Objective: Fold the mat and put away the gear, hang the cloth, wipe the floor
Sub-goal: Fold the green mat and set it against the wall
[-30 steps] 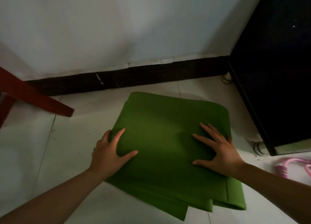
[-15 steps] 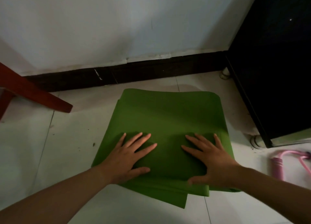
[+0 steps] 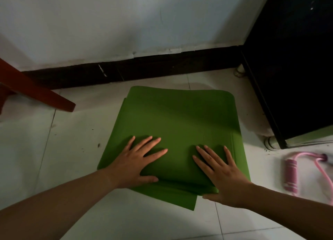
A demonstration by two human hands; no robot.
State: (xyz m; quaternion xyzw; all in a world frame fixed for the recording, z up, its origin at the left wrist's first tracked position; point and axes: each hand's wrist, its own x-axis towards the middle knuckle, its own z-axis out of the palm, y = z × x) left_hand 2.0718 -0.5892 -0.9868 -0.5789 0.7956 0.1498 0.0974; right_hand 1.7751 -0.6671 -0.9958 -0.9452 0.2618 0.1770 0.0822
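Observation:
A green mat (image 3: 176, 119), folded into a thick square stack, lies on the white tiled floor near the wall. My left hand (image 3: 135, 160) lies flat on its near left part, fingers spread and straight. My right hand (image 3: 221, 173) presses flat on the near right part, its thumb by the stack's front edge. A pink skipping rope (image 3: 297, 169) with a ribbed handle lies on the floor at the right.
A black cabinet (image 3: 292, 68) on round feet stands at the right, close to the mat. A red wooden chair leg (image 3: 36, 92) slants in from the left. A dark skirting board (image 3: 144, 68) runs along the white wall behind.
Both hands have slid toward me and closer together on the mat, from its sides to its near part. The stack now lies flatter and squarer.

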